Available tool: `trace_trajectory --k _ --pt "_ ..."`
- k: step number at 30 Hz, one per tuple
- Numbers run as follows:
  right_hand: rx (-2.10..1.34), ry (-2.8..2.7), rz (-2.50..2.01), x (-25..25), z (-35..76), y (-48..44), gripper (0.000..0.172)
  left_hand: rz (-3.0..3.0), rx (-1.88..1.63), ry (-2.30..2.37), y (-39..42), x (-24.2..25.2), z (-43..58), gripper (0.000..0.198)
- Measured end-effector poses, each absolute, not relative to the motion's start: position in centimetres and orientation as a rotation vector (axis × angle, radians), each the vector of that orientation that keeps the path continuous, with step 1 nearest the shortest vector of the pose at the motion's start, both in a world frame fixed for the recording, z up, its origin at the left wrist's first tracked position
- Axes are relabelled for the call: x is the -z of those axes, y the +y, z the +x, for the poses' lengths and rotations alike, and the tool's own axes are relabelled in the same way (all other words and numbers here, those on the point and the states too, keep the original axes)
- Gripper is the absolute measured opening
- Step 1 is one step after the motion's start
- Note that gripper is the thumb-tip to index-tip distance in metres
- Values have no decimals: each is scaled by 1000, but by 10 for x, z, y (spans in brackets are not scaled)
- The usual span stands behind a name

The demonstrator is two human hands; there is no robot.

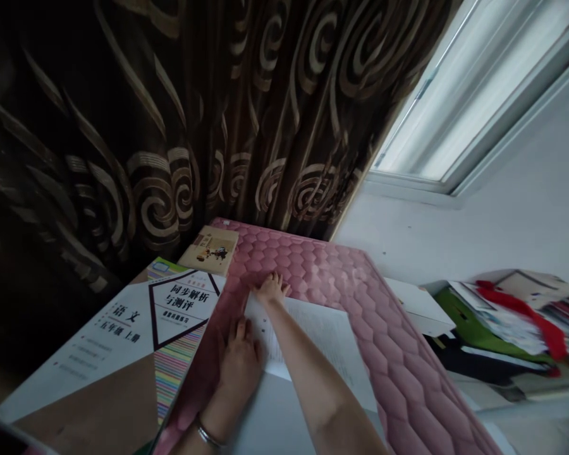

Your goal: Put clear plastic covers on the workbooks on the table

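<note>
A booklet of white printed pages [322, 325] lies open on the pink quilted surface, its lower part plain and pale. My left hand [240, 357], with a silver bangle at the wrist, rests by the booklet's left edge. Its fingers are stretched out and a little apart. Over the upper left corner of the page lies my right hand [271, 289], its forearm crossing the print. The right fingers are slightly bent and spread past the top edge, and I see nothing gripped in them. Part of the page is hidden under that forearm.
Left of my hands lies a large workbook [128, 328] with Chinese characters and coloured stripes. Behind it is a small tan book [213, 249]. The pink padded surface [398, 354] ends at a dark patterned curtain [246, 126]. Rightward is a pile of papers and bags [493, 322].
</note>
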State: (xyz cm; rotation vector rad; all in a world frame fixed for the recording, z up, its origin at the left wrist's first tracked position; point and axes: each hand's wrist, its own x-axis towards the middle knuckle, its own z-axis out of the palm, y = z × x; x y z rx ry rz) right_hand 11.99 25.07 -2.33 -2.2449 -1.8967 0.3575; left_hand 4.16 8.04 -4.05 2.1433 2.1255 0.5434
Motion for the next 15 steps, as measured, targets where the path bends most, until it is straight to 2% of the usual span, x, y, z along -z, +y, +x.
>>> trace_trajectory --k 6,11,15 --pt "-294 -1988 -2101 34 120 220 78 2144 -528 2171 82 43 40 44" --pt "-379 -2096 -1984 39 130 184 82 2144 -442 2153 84 42 40 41" --pt "-383 -2062 -2029 38 134 197 88 2147 -429 2132 83 38 40 40"
